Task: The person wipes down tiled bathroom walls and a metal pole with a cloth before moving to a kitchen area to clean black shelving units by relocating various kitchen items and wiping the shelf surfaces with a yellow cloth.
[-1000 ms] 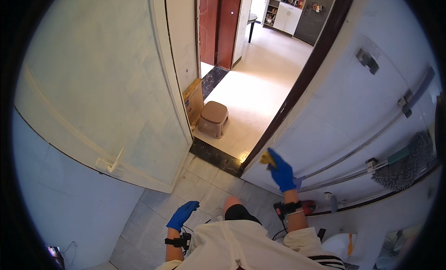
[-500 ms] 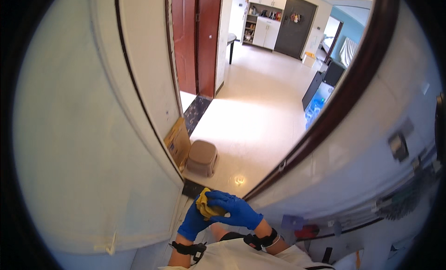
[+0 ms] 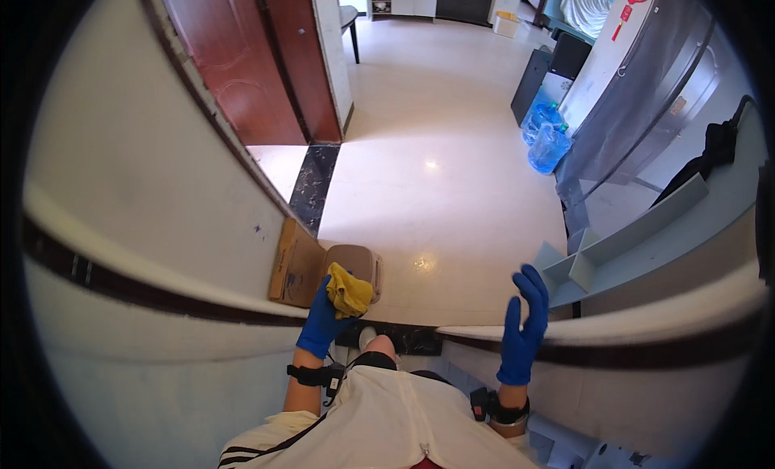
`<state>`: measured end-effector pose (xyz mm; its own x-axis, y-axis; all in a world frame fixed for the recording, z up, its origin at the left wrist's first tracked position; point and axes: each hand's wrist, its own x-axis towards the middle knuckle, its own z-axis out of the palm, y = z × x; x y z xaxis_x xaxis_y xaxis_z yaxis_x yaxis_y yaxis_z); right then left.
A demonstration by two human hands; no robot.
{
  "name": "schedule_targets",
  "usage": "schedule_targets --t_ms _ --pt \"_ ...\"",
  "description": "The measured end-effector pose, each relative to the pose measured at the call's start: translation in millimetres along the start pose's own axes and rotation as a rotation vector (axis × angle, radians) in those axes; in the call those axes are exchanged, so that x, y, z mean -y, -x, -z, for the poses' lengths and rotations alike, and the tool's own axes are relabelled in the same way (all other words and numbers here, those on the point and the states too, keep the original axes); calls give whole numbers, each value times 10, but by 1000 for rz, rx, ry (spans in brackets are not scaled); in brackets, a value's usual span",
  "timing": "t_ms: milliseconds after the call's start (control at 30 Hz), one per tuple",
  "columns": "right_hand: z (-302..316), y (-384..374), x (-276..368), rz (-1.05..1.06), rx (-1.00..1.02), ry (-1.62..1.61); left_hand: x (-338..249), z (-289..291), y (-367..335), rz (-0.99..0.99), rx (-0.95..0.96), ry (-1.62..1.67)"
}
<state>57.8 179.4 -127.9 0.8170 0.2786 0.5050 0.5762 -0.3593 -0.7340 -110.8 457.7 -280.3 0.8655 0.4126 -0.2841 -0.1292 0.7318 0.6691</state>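
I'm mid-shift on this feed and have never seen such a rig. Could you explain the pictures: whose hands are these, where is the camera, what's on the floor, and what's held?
There is no robot here: these are one person's hands, in blue gloves, with black straps at the wrists. Every picture comes from a fisheye camera on that person's head, looking down, so straight edges bend near the rim. Left in the picture is the person's left.

The left hand holds a yellow cloth. The right hand is open, with nothing in it.

On the pale floor ahead, a brown stool shows partly behind the cloth, with a box to its left. Farther off, to the right, are blue bottles.
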Motion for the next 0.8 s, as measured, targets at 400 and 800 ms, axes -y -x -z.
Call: schedule_targets --t_ms 400,800 --pt "-152 -289 -348 -327 -223 411 -392 -57 -2204 129 243 -279" --pt "-1139 -1531 -1764 -764 527 326 -477 -1477 -4337 662 441 -508"
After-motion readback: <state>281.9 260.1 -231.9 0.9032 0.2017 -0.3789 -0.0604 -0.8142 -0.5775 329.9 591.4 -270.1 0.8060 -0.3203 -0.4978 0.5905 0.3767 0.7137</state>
